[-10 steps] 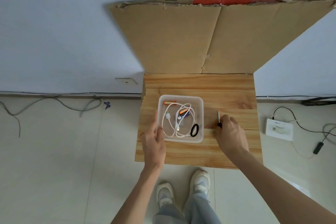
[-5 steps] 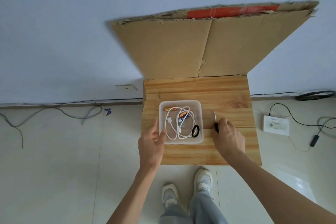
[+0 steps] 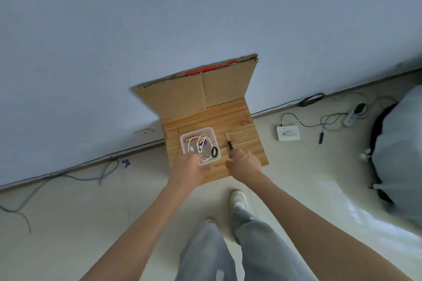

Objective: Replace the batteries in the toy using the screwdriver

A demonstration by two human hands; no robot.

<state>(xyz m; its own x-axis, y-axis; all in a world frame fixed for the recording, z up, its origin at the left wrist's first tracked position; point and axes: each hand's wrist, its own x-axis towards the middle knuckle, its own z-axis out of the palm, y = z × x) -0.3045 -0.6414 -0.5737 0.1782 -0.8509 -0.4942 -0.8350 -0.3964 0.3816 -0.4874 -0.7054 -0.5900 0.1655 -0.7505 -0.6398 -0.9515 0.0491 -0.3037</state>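
Screwdriver (image 3: 229, 142) lies on the bench (image 3: 247, 131) just beyond my right hand (image 3: 244, 163), which is loosely curled and empty. My left hand (image 3: 190, 167) is at the tray (image 3: 182, 142), grip unclear. Setup stage, I judge; next, grasp the handle.

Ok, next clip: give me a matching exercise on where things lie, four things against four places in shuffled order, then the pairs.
Things:
1. screwdriver
2. orange battery
3. black ring
4. cardboard

Places:
A. in the far left corner of the tub
B. standing upright along the far edge of the table
C. flat on the bare wood, right of the tub
D. inside the tub, by its right wall

Pairs: 1-C, 2-A, 3-D, 4-B
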